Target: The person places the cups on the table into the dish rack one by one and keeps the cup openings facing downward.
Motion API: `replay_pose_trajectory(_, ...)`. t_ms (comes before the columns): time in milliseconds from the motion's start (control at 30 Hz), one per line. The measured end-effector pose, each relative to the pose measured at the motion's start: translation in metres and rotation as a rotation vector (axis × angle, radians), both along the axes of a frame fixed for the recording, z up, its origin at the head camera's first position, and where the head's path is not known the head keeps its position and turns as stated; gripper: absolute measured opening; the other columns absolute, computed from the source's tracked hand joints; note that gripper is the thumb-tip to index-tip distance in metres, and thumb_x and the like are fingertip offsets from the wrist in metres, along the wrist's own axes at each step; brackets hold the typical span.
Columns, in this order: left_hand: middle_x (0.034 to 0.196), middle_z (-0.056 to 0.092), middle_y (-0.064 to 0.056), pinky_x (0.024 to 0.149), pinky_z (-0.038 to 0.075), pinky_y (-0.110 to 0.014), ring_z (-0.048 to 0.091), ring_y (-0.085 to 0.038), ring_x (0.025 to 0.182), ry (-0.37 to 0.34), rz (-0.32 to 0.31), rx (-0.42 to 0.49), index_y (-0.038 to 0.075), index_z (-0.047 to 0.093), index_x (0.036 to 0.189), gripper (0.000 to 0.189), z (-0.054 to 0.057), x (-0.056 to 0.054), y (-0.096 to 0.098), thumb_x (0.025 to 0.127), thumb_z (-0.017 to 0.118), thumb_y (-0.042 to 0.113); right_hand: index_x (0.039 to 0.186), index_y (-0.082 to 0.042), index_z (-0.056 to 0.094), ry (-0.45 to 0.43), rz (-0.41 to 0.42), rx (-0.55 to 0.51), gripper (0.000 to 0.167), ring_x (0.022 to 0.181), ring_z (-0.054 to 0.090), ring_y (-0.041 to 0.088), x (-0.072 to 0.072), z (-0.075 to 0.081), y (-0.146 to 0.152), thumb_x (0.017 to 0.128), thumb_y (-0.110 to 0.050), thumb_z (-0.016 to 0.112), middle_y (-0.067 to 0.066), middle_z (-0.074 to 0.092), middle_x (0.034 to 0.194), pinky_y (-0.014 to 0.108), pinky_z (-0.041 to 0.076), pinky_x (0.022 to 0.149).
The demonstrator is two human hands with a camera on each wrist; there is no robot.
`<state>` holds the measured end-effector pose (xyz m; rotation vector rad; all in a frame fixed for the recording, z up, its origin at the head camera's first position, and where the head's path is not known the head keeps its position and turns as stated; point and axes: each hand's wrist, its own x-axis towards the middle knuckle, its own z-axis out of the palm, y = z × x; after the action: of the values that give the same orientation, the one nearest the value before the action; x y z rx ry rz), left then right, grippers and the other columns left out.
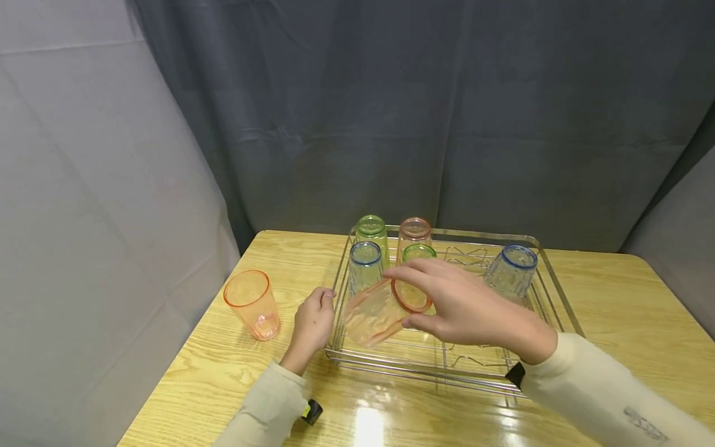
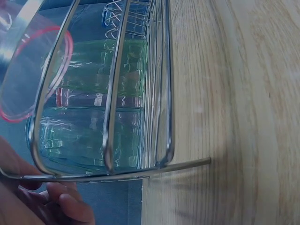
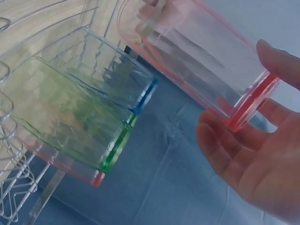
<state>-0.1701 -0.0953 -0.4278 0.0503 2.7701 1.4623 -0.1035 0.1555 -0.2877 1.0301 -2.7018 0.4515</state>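
Note:
My right hand [image 1: 463,304] holds a clear orange-pink cup [image 1: 365,316] by its red-ringed end, fingers and thumb on either side. The cup is tilted above the left part of a metal wire rack [image 1: 413,369]. At the rack's left side, my left hand [image 1: 314,324] grips the rim, its fingers curled by the wire in the left wrist view. Upside down in the rack stand a blue-ringed cup [image 1: 365,267], a green cup [image 1: 371,233], a pink cup [image 1: 414,233] and another green-ringed cup [image 1: 419,251], partly hidden by the right hand.
Another blue-ringed cup [image 1: 512,270] stands upside down, leaning slightly, at the rack's right side. An orange cup [image 1: 254,304] stands upright on the wooden table [image 1: 184,379], left of my left hand. A dark curtain [image 1: 357,124] hangs behind the table.

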Motion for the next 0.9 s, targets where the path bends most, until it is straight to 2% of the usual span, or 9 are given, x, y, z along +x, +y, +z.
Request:
replay_pose_trajectory(200,0.064,0.045,0.001,0.046,0.033,-0.023,0.035,-0.011,0.048,0.010,0.007,0.005,-0.001,0.062,0.123,0.040,0.000,0.000,0.000,0.105,0.035,0.023,0.140,-0.017,0.055,-0.048,-0.003,0.001,0.067,0.123,0.060,0.026,-0.008,-0.006,-0.009,0.081,-0.031,0.081,0.005,0.063,0.133,0.048,0.052,0.098)
replay_pose_trajectory(533,0.062,0.045,0.002,0.043,0.032,-0.021,0.035,-0.009,0.046,0.014,0.014,0.025,-0.002,0.062,0.122,0.039,-0.002,0.000,0.001,0.105,0.036,0.022,0.144,-0.016,0.051,-0.115,-0.017,0.004,0.066,0.124,0.059,0.033,-0.020,-0.015,-0.020,0.084,-0.028,0.078,0.009,0.063,0.133,0.053,0.050,0.100)
replay_pose_trajectory(900,0.064,0.049,0.001,0.043,0.032,-0.021,0.036,-0.011,0.047,0.021,0.006,0.033,-0.002,0.062,0.122,0.039,-0.001,0.000,0.000,0.105,0.036,0.022,0.143,-0.013,0.051,-0.124,-0.001,0.006,0.070,0.127,0.058,0.031,-0.030,-0.026,-0.032,0.081,-0.027,0.081,0.008,0.063,0.135,0.051,0.049,0.103)
